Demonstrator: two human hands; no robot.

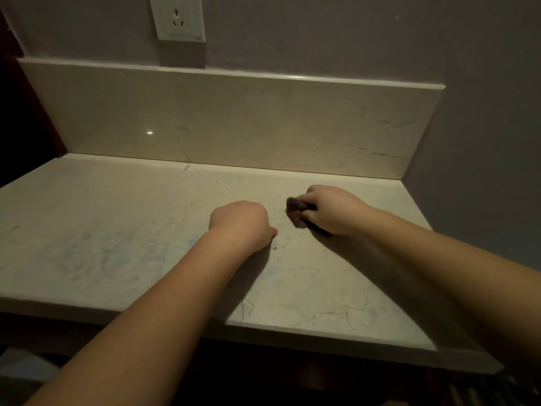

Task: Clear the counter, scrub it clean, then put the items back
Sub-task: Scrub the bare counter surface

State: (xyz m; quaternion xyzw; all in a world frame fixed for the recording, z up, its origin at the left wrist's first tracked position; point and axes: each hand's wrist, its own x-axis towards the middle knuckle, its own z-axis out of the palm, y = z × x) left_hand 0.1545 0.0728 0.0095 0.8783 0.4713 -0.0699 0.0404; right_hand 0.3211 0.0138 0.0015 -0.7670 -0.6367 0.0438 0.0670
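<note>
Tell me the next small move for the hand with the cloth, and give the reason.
Probably draw the right hand and its dark cloth toward the front edge and slightly left, onto the small dark speck on the counter. The cloth is already pressed to the surface, the speck lies just beside the closed left hand, and nothing else stands on the counter.

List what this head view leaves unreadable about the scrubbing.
- Scrubber: mostly hidden inside the right hand; its type is unclear.
- Left hand: fingers curled under, contents unseen.
- Wall socket: top cut off by the frame.
- Counter: streaks too dim to identify.
</note>
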